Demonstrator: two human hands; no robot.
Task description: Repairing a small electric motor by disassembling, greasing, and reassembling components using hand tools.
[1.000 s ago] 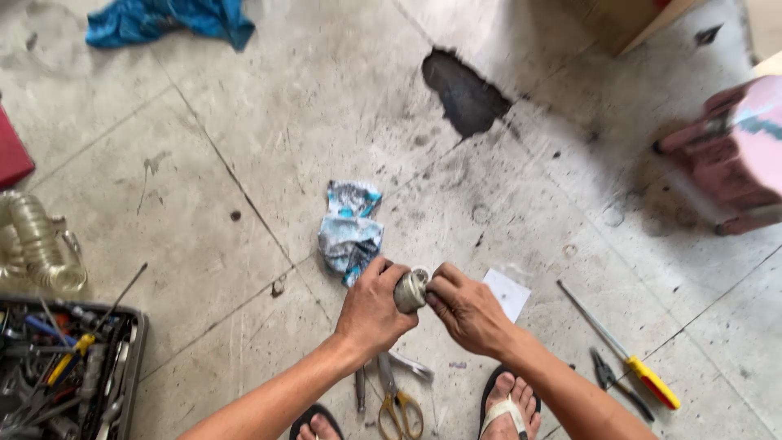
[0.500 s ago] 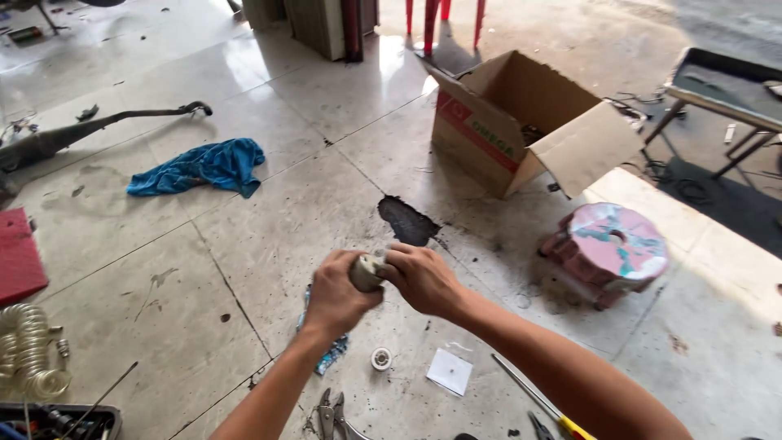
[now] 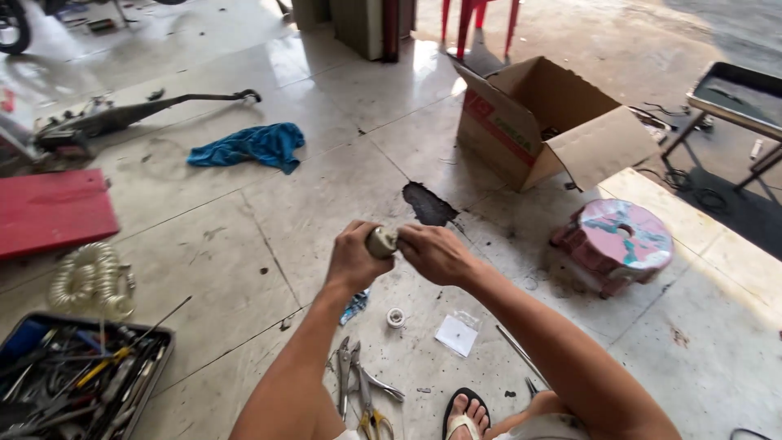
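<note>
Holding a small grey cylinder (image 3: 381, 242) up in front of me, I had both hands on it, well above the floor (image 3: 244, 212). My left hand (image 3: 354, 259) was wrapped round its left end, grip closed on the part, thumb over the top. My right hand (image 3: 436, 254) met it from the other side, fingers (image 3: 407, 238) pinched shut on the right end. So the piece sat squarely between the two hands, its long axis running roughly left to right, from one palm toward the other. Neither hand was nearer; both touched it. Most of the cylinder was hidden under my fingers, so I could not tell what was on its far face.

Below the hands, on the floor, lay a small white roll (image 3: 395, 317), a clear packet (image 3: 456, 334) just beside it, and a crumpled blue wrapper (image 3: 355, 306) half hidden under my left forearm. Pliers (image 3: 358, 387) lay near my sandalled foot (image 3: 466, 420). A tool tray (image 3: 73, 379) sat off to the left, a blue rag (image 3: 248, 145) farther out, an open carton (image 3: 542, 122) and a pink stool (image 3: 619, 240) to the right.
</note>
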